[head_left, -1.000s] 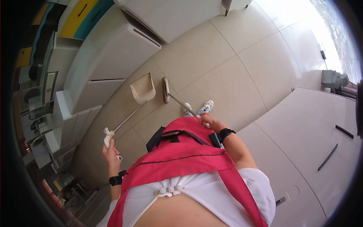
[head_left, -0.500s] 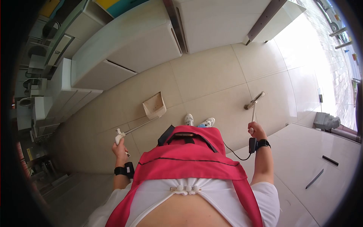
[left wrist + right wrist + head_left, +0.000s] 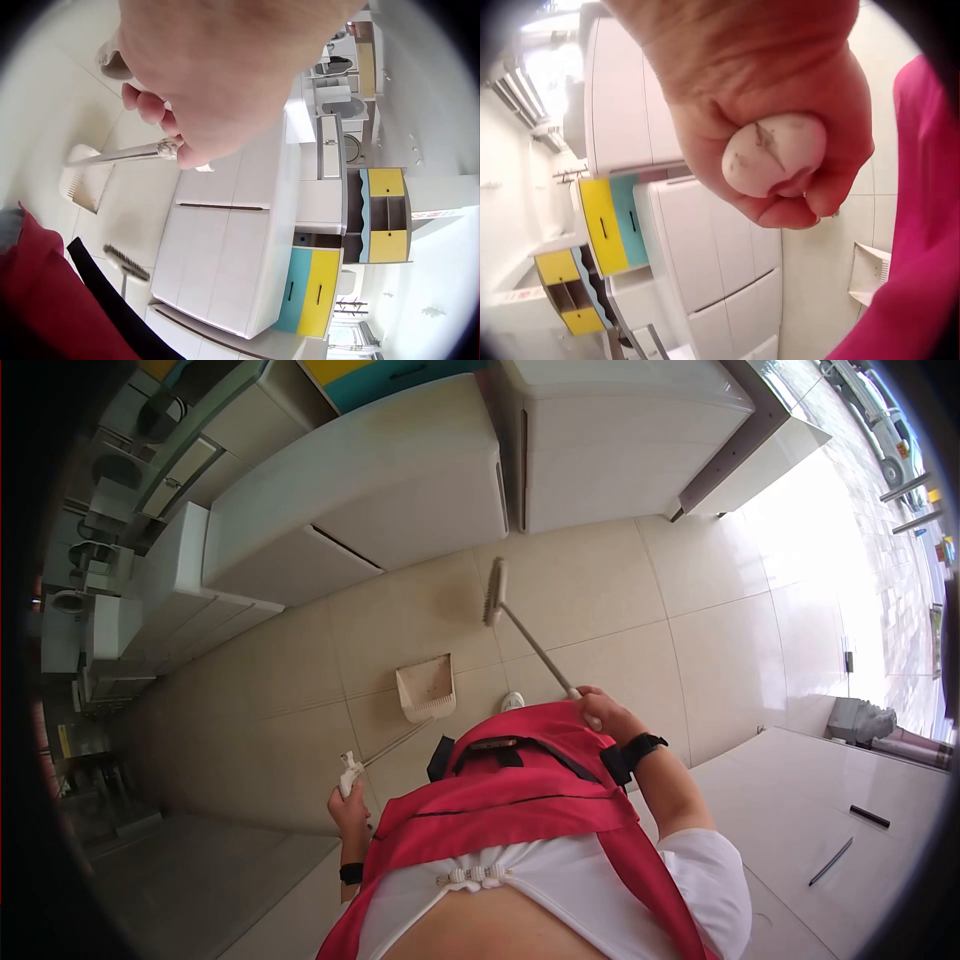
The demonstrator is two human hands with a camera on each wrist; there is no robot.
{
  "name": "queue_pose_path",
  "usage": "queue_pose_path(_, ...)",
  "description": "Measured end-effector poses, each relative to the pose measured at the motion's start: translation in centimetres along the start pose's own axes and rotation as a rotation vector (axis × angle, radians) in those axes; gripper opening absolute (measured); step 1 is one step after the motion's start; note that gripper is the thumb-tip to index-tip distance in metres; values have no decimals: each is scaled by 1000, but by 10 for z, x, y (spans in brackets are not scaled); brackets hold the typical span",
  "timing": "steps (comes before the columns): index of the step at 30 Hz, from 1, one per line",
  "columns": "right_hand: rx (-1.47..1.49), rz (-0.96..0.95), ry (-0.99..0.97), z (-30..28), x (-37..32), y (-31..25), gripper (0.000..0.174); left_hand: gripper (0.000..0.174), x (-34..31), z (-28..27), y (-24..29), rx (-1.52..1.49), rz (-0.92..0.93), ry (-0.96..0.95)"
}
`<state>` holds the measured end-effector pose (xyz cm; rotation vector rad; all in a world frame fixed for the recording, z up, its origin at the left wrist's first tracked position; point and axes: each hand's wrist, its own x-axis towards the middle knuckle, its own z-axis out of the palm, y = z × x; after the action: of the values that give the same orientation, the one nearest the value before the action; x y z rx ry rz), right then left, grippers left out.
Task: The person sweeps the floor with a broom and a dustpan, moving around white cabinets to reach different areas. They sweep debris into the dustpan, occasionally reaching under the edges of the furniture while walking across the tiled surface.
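Note:
In the head view my left hand (image 3: pixel 349 812) grips the white handle top (image 3: pixel 350 773) of a long-handled dustpan. Its beige pan (image 3: pixel 428 707) is at floor level, left of the feet, with the open side facing away from me. My right hand (image 3: pixel 612 715) wraps around the grey handle (image 3: pixel 540 652) of a broom, whose rounded white end (image 3: pixel 772 154) pokes out of the fist in the right wrist view. Ahead and slightly right of the pan is the broom head (image 3: pixel 498 590), bristles toward the left. The left wrist view also has the dustpan (image 3: pixel 88 187) and broom head (image 3: pixel 127 264).
White cabinets (image 3: pixel 360 510) line the far side of the tiled floor (image 3: pixel 590 580). At right, a white surface (image 3: pixel 780 830) carries a dark pen-like stick (image 3: pixel 830 861) and a short black bar (image 3: pixel 869 816). A red apron (image 3: pixel 520 780) covers my front. Bright paving (image 3: pixel 850 510) lies beyond the floor's right end.
The broom swung far out to the right, then came back left to stand ahead of the dustpan. The dustpan stays in the left hand, and the view has turned and shifted along the floor.

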<state>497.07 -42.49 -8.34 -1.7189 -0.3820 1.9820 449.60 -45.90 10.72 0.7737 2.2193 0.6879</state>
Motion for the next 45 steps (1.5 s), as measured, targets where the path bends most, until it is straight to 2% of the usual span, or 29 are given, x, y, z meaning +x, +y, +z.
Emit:
queue_pose_path(1, -171, -166, -142, 7, 20, -16, 19, 15, -3, 2, 6, 23, 28, -6)
queue_pose_path(2, -336, -420, -237, 15, 25, -31, 17, 15, -2, 3, 5, 41, 61, -11)
queue_pose_path(3, -473, -690, -294, 24, 29, -47, 16, 15, -1, 4, 3, 57, 94, -16)
queue_pose_path(4, -603, -1050, -305, 35, 26, -64, 14, 16, 0, 7, 1, 71, 126, -17)
queue_pose_path(6, -642, -1207, -399, 45, 72, -75, 14, 16, -6, 17, 17, 91, 139, -44)
queue_pose_path(9, -662, -907, -372, 32, 117, -72, 14, 17, 10, 30, 6, 169, 222, -68)
queue_pose_path(12, -689, -1064, -241, -34, 100, -97, 13, 18, 6, 60, 39, 255, 272, -110)
queue_pose_path(13, -647, -989, -209, -66, 99, -100, 14, 18, 2, 76, 56, 273, 280, -125)
queue_pose_path(17, -497, -1002, -90, -217, 140, -76, 12, 18, -13, 144, 118, 311, 335, -191)
queue_pose_path(18, -274, -642, -187, -249, 132, -90, 11, 18, -19, 161, 137, 338, 361, -207)
queue_pose_path(19, 109, -231, -191, -280, 124, -104, 11, 18, -25, 180, 155, 363, 388, -222)
queue_pose_path(20, 418, 94, -67, -311, 113, -121, 12, 18, -33, 197, 169, 368, 395, -232)
queue_pose_path(22, 532, 185, -71, -385, 115, -124, 11, 19, -40, 234, 201, 380, 419, -253)
queue_pose_path(23, 432, 15, 27, -404, 92, -136, 11, 18, -48, 255, 224, 396, 429, -266)
queue_pose_path(25, 520, 23, 47, -452, 76, -145, 13, 18, -69, 297, 271, 436, 447, -302)
queue_pose_path(28, 524, 9, 69, -506, 49, -143, 14, 17, -68, 351, 306, 418, 480, -433)
queue_pose_path(32, 612, 11, 222, -544, 16, -136, 15, 17, -93, 415, 375, 535, 530, -545)
queue_pose_path(33, 660, 23, 222, -555, 11, -126, 23, 17, -90, 430, 383, 554, 576, -584)
queue_pose_path(37, 802, 42, 353, -583, -32, -65, 29, 17, -101, 489, 425, 581, 736, -740)
queue_pose_path(41, 825, 77, 460, -572, -95, -10, 31, 15, -118, 546, 473, 576, 766, -892)
queue_pose_path(45, 893, 62, 691, -503, -133, -2, 30, 13, -138, 614, 518, 595, 909, -1030)
